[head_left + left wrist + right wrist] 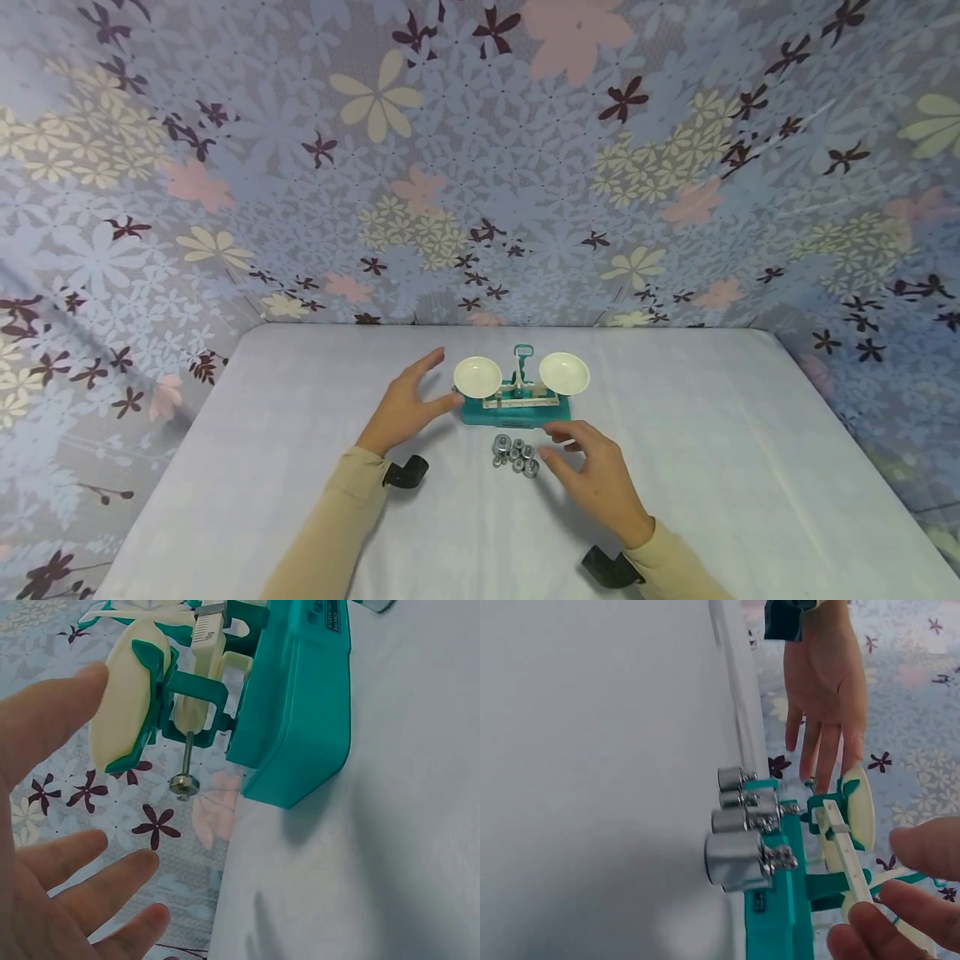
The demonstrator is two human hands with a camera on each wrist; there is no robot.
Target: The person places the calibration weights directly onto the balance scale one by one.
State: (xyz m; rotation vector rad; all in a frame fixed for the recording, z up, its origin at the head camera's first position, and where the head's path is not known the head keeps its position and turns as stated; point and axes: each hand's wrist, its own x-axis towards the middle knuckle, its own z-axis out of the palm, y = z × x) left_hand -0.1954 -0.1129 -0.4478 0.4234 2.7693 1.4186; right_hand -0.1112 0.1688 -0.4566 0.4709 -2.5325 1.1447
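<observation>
A teal balance scale point(480, 417) stands on the table with two cream pans, the left pan point(477, 377) and the right pan point(565, 373). My left hand point(397, 412) is spread at the scale's left side; in the left wrist view its thumb reaches the pan's edge, though contact is uncertain. Below that pan, a metal adjusting nut point(184, 785) sits on a threaded rod. Several silver knobbed weights point(735, 859) stand in a cluster before the base. Just right of them hovers my right hand point(600, 483), fingers loosely bent, with nothing visible in its grasp.
A pale cloth covers the table point(262, 467), whose back edge meets a flowered fabric wall point(480, 167). Similar fabric hangs at both sides. Black bands point(406, 472) are strapped on both wrists. The scale has a teal pointer frame point(523, 352) rising between the pans.
</observation>
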